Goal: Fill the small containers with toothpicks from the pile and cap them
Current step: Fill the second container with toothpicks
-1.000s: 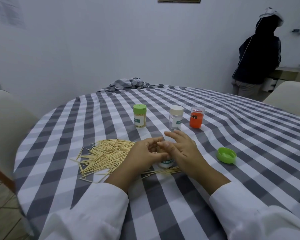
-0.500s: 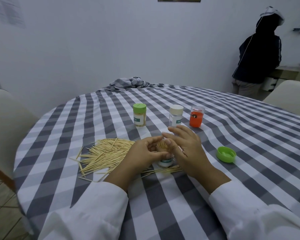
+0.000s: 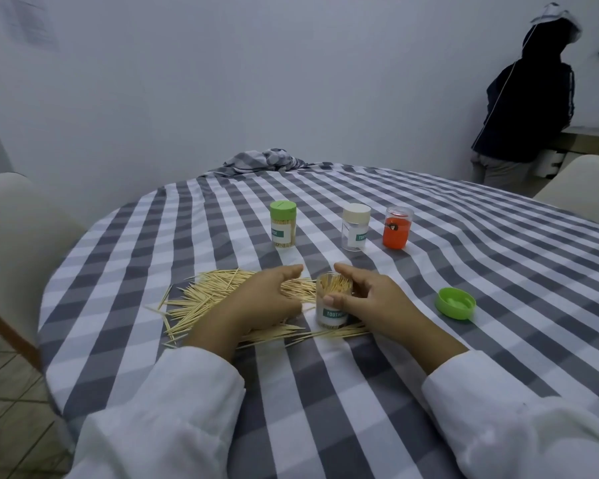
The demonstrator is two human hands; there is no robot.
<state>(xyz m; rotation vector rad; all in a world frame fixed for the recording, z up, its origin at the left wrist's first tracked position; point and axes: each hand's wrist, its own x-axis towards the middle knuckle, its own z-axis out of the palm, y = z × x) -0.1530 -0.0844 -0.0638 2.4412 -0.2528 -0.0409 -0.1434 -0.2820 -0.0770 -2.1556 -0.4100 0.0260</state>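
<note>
Right hand (image 3: 370, 299) curls around open container (image 3: 333, 302); left hand (image 3: 267, 299) rests on pile (image 3: 208, 292).

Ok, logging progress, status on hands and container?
Right hand grips open container, toothpicks inside. Left hand rests on pile. Green cap off, nothing blocking.

A round table in a grey-and-white checked cloth (image 3: 464, 271) carried an open toothpick jar (image 3: 332, 305) gripped upright, loose toothpicks (image 3: 208, 292) left of the grip, a green cap (image 3: 455, 303) right, three capped jars (image 3: 355, 227) beyond.

Matt checked cloth tablecloth (image 3: 429, 340), wooden toothpicks (image 3: 201, 295), glossy plastic cap (image 3: 454, 303)
</note>
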